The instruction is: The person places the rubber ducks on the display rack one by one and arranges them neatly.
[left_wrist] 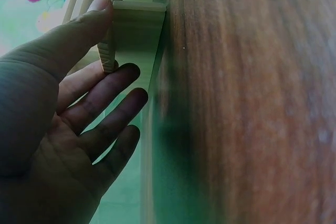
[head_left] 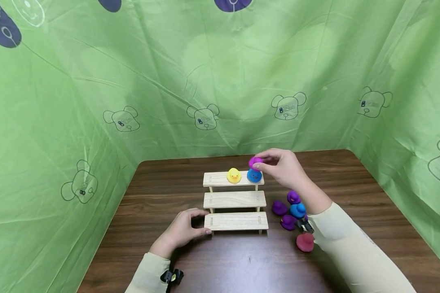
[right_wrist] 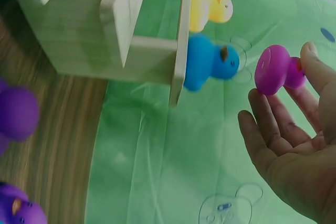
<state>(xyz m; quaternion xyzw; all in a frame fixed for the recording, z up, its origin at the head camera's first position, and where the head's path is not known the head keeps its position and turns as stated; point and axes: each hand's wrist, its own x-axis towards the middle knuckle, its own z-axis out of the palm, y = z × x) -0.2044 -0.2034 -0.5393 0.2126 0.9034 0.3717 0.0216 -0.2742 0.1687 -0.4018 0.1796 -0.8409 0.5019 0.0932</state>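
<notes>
While the left hand (head_left: pixel 180 228) pinches the wooden rack (head_left: pixel 234 199) below the head view's centre, the right hand (head_left: pixel 284 166) grips a magenta duck (head_left: pixel 255 163). It sits right of centre, above a blue duck (head_left: pixel 254 176).

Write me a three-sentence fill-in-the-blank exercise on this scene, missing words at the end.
The right hand holds the pink duck directly above the ____ duck.
The left hand grips the wooden rack at its ____ step.
The yellow duck sits on the ____ step.
Missing words: blue; bottom; top.
</notes>
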